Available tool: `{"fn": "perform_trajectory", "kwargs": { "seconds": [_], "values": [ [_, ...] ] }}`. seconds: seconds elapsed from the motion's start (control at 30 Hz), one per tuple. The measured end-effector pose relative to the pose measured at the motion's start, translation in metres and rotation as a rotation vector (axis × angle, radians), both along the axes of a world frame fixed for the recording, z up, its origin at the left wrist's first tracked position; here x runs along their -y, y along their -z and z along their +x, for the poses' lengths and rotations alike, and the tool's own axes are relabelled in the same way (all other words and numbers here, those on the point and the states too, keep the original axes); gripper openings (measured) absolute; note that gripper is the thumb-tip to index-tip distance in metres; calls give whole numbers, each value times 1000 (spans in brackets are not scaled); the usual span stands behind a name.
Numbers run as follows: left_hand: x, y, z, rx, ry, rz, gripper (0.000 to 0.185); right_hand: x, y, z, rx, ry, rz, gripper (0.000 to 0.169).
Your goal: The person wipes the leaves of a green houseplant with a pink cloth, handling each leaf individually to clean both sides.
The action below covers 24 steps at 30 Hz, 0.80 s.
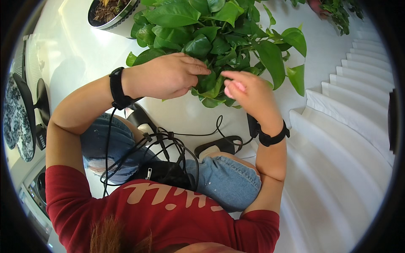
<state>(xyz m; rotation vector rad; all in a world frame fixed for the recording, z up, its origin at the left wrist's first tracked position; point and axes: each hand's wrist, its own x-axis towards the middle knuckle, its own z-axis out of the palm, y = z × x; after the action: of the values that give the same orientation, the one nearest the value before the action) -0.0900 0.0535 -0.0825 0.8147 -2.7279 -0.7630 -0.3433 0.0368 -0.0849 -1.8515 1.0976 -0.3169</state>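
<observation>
A leafy green pothos plant [205,44] stands before me, its pot hidden beneath the foliage. From the left, my left hand [167,76] reaches into the front leaves with its fingers close together. Whether it pinches a leaf is hidden. My right hand [253,93] is at the front right of the same leaves, slightly blurred, with its index finger pointing toward the left fingertips. Under its thumb shows a small soft-looking pink item [241,86], partly covered by the fingers. Both wrists wear black straps with cables.
Black cables [171,136] lie looped over my lap and trail past my sandals [218,147]. A white pot with dried leaves [110,15] stands at upper left. White pleated fabric [345,126] runs down the right. A stool or chair [23,117] is far left, another plant [335,15] upper right.
</observation>
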Motion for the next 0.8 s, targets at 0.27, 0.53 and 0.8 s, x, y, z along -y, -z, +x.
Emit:
{"fn": "perform_trajectory", "kwargs": {
  "seconds": [0.27, 0.53, 0.8],
  "values": [
    [-5, 9, -14, -17, 12, 91, 11, 19, 22, 26, -79, 24, -419, 18],
    [4, 6, -15, -82, -197, 455, 13, 49, 45, 23, 315, 252, 602, 26],
    [11, 7, -10, 7, -388, 569, 39, 52, 49, 33, 530, 354, 881, 21]
  ]
}}
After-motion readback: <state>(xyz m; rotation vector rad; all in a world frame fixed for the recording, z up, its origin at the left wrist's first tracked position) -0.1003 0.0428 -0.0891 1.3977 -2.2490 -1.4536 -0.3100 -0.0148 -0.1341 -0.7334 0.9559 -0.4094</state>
